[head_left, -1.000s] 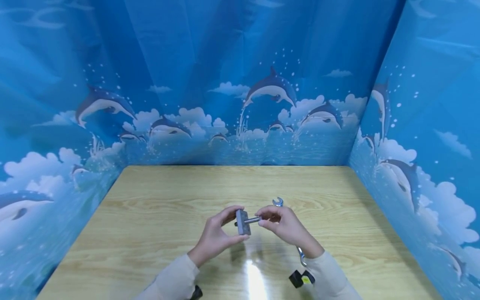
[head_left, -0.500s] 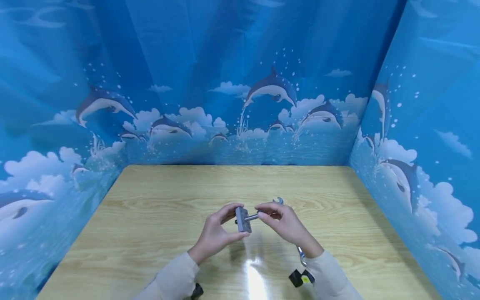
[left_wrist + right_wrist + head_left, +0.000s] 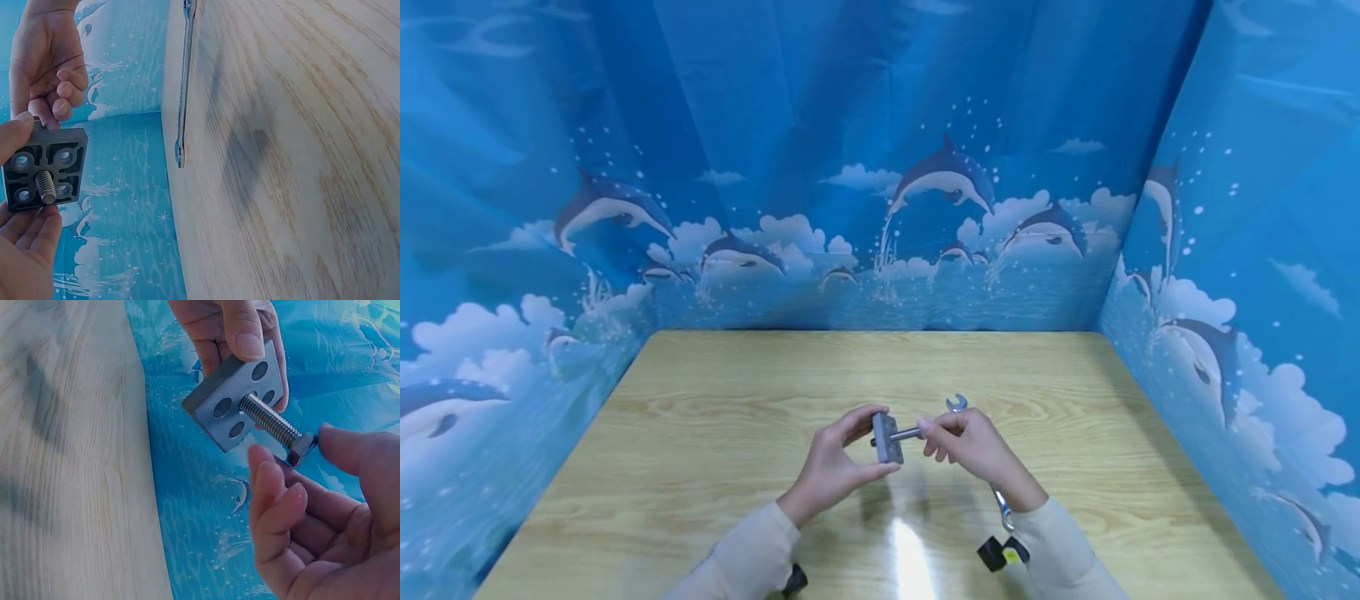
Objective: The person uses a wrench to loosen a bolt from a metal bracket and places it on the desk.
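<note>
We see a steel bolt (image 3: 272, 422) in the central hole of a grey metal block (image 3: 240, 387), threaded tip out the far side, both aloft over the surface (image 3: 737, 400). Left hand (image 3: 831, 467) clamps the block by opposite edges; right hand (image 3: 977, 450) pinches the bolt's head. Beneath, we note a wrench (image 3: 183, 87), lying flat, partly hidden in the head view.

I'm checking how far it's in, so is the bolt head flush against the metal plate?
No, the right wrist view shows a stretch of bare thread between the bolt head and the metal plate.
</note>
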{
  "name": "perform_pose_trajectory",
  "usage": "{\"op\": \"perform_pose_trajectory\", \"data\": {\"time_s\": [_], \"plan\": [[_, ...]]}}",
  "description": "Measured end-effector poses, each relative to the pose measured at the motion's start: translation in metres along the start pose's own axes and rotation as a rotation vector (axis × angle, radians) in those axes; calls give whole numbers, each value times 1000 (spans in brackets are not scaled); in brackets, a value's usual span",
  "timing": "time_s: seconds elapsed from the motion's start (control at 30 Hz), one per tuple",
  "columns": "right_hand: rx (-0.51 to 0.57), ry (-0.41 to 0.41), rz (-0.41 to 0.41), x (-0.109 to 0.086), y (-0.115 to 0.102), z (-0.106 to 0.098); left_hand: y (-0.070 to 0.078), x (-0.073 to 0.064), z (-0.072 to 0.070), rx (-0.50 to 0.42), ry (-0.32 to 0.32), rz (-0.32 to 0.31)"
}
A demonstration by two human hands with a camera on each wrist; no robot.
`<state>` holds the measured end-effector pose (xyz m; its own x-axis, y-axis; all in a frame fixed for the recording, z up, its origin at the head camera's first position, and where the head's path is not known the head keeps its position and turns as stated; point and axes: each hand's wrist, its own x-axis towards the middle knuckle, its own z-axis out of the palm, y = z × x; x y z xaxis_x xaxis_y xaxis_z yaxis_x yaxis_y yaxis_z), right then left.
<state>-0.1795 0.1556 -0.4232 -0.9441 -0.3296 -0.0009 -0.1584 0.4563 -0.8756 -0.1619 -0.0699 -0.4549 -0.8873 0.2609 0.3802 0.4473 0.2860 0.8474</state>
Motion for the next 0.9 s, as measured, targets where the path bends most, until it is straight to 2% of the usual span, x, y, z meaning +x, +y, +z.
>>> {"op": "perform_pose_trajectory", "data": {"time_s": [0.23, 0.43, 0.53, 0.67, 0.9], "plan": [[37, -28, -54, -2, -1, -1, 0, -1, 1, -1, -14, 13], [-37, -34, -242, -3, 0, -2, -1, -1, 0, 0, -8, 14], [-68, -16, -301, -3, 1, 0, -1, -1, -1, 0, -5, 12], [-50, -3, -293, -3, 1, 1, 0, -2, -2, 1, 1, 10], [-15, -23, -153, -5, 2, 2, 1, -2, -3, -2, 3, 9]]}}
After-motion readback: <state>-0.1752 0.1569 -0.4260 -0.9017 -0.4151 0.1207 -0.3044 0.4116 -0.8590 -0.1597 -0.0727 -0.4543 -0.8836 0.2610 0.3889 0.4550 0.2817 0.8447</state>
